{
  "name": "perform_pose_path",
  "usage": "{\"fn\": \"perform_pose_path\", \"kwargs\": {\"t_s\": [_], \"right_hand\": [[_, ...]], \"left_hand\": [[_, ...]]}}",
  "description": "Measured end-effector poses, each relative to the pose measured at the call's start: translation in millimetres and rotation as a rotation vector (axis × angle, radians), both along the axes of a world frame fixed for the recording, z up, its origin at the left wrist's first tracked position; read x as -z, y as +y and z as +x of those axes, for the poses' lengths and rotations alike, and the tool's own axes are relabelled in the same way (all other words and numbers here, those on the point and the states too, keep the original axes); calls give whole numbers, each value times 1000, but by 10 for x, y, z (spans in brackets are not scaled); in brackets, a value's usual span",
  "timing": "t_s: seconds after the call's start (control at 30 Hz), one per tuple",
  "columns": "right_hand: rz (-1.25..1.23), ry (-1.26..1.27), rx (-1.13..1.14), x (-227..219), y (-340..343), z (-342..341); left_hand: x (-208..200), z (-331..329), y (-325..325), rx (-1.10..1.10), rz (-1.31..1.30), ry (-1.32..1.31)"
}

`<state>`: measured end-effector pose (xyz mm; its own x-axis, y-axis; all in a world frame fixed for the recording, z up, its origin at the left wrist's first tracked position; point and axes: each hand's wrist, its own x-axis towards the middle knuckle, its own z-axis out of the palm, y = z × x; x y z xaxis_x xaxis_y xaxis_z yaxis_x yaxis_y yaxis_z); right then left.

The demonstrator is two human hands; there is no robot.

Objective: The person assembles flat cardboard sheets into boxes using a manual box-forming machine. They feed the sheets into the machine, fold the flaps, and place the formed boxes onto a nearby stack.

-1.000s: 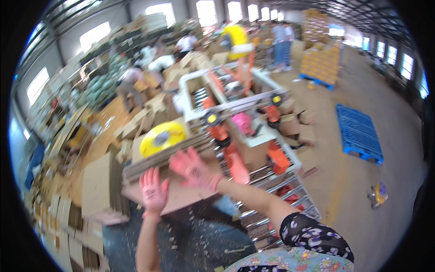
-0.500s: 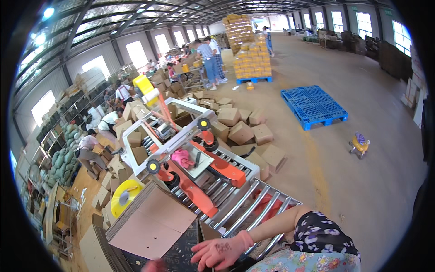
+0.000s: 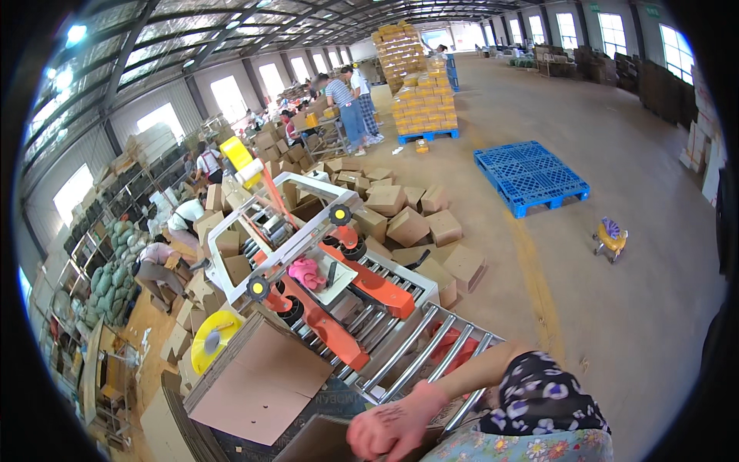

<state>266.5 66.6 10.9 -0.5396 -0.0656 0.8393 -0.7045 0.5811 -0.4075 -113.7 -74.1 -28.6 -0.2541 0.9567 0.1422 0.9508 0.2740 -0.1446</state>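
My right hand (image 3: 396,422), in a pink glove, is at the lower edge with its fingers curled over the edge of a brown cardboard piece (image 3: 315,445); whether it grips the piece is unclear. The forearm comes from a floral sleeve (image 3: 539,400). My left hand is out of view. A flat cardboard sheet (image 3: 262,385) lies just left of the hand. Behind it stands a carton-sealing machine (image 3: 308,254) with a white frame and orange belts. A roller conveyor (image 3: 431,346) runs from it toward me. A pair of pink gloves (image 3: 308,273) lies on the machine.
A yellow tape roll (image 3: 212,339) sits left of the machine. Sealed boxes (image 3: 408,223) are piled behind it. A blue pallet (image 3: 531,177) and a small yellow toy cart (image 3: 610,239) stand on the floor at right. People (image 3: 350,108) work by stacked cartons (image 3: 423,108) at the back.
Both hands were raised over the flat cardboard a second ago. Now only the right hand shows, drawn back to the lower edge, and the view has turned toward the right.
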Motion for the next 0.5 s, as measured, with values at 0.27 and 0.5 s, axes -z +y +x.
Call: {"fn": "perform_pose_path", "kwargs": {"t_s": [0.27, 0.5], "right_hand": [[-1006, -1372, -227, 74, -221, -8], [-27, -1050, 170, 746, -282, -307]], "left_hand": [[-132, 1498, 423, 403, 308, -301], [-37, 1522, 444, 765, -22, -581]]}}
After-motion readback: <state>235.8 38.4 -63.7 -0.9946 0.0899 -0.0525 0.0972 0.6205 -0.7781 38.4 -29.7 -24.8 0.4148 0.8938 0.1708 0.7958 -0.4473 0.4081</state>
